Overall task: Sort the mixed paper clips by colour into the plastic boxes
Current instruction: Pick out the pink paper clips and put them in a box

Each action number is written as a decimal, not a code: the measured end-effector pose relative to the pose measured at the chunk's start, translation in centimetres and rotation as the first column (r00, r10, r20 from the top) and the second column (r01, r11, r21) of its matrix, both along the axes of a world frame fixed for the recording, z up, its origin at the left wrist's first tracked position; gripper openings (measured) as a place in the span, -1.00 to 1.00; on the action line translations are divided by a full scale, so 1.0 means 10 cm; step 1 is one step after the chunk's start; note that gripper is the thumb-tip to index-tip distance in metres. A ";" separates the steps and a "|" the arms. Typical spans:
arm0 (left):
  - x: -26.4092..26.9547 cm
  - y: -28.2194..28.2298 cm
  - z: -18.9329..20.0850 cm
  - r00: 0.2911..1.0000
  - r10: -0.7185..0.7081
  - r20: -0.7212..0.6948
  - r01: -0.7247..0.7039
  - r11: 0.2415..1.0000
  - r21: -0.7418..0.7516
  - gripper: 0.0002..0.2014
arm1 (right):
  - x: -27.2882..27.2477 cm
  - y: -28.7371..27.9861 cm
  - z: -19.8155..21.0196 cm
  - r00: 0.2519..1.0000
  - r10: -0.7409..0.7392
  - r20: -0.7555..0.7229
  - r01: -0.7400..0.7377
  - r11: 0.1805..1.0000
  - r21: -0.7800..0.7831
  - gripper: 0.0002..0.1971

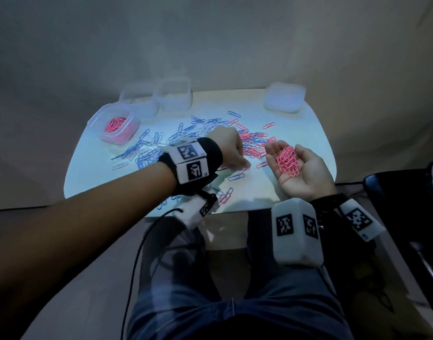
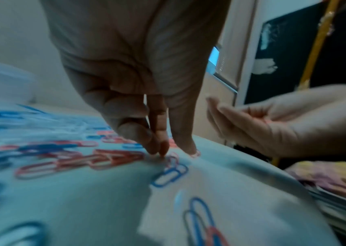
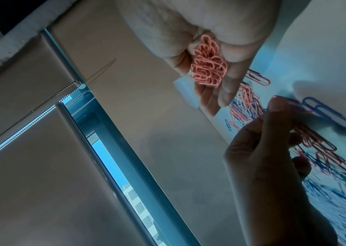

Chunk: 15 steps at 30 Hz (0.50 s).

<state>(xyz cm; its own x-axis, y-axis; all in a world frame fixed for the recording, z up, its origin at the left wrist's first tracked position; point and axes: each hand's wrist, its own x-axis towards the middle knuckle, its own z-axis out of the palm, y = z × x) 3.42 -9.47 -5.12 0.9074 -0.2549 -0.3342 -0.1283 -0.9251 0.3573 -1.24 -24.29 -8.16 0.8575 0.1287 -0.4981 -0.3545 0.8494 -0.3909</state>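
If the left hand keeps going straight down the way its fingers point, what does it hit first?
The left hand points its fingertips down at the table. First in line is a pink paper clip right under them, seemingly already touching; blur hides the exact contact. A blue clip lies just beyond.

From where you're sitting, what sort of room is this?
Probably a home or small office room, though I can't be sure: a small white table against a plain wall, a window with a roller blind and bead chain, and buildings outside.
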 end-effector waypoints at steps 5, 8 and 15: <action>0.02 -0.15 -0.05 0.999 -0.039 -0.020 0.041 0.993 0.114 -0.82 | 0.01 -0.03 0.01 1.000 -0.016 0.003 0.016 1.000 -0.002 -0.57; 0.04 -0.10 -0.01 0.993 -0.014 -0.121 0.022 0.997 0.067 -0.92 | 0.01 -0.05 0.01 1.000 -0.019 0.005 0.019 1.000 -0.006 -0.56; -0.34 0.28 0.25 0.985 0.066 -0.160 -0.108 0.956 -0.273 -0.85 | 0.01 -0.07 0.02 0.999 -0.039 0.008 0.039 0.999 0.013 -0.55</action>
<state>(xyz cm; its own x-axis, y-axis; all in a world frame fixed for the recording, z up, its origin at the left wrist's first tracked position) -0.03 -6.64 -2.60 0.8762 -0.2793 -0.3928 0.0222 -0.7908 0.6117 -1.12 -25.02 -7.96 0.8662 0.1015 -0.4892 -0.3180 0.8672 -0.3832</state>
